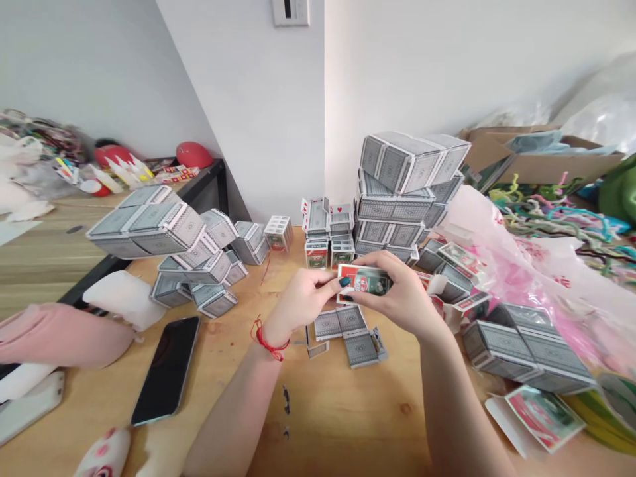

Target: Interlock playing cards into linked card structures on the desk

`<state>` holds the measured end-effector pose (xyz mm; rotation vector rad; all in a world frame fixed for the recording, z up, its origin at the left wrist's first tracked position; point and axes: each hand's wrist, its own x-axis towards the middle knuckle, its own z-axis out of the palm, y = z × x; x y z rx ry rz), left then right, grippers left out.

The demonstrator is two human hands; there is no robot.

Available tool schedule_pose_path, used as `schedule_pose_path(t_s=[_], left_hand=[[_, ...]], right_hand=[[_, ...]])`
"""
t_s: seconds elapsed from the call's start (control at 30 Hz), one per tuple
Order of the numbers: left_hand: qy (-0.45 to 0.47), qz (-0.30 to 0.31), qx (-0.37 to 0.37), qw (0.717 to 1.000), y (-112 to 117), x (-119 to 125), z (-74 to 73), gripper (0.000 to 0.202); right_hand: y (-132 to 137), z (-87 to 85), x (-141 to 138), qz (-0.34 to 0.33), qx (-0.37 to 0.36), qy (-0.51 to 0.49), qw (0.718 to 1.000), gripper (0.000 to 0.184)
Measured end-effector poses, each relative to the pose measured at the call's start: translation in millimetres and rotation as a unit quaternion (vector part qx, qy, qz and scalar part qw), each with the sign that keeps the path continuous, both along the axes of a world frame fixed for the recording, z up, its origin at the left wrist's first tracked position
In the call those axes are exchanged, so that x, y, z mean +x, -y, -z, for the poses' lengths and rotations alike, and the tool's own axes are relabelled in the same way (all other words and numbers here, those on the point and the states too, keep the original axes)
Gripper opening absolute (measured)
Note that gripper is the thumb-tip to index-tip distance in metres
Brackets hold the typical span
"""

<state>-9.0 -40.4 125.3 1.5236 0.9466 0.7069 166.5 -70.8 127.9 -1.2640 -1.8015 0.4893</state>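
A small red, white and green playing card box (372, 281) is held above the table, level between both hands. My right hand (408, 295) wraps round its right end, thumb below and fingers along the top. At the left end, my left hand (301, 299) is closed, its dark-nailed thumb pressed on the box; the fingers behind are partly hidden. Below them lie flat grey-backed card packs (340, 320) and a torn piece of box (318, 349). Just behind stand upright card boxes (317, 254) with loose cards on top.
A tall stack of grey card packs (397, 159) rises behind my right hand, and a leaning stack (149, 225) stands at left. A black phone (167, 371) lies near my left forearm. Opened boxes (544, 414) and pink plastic wrapping (527, 265) crowd the right side.
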Motion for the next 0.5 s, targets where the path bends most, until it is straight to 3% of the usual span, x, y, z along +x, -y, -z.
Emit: schedule_pose_path(t_s=[0.5], left_hand=[[0.015, -0.001, -0.017, 1.0, -3.0, -0.1, 5.2, 0.037]], right_hand=[[-3.0, 4.5, 0.8, -0.004, 0.0, -0.005, 1.0, 0.031]])
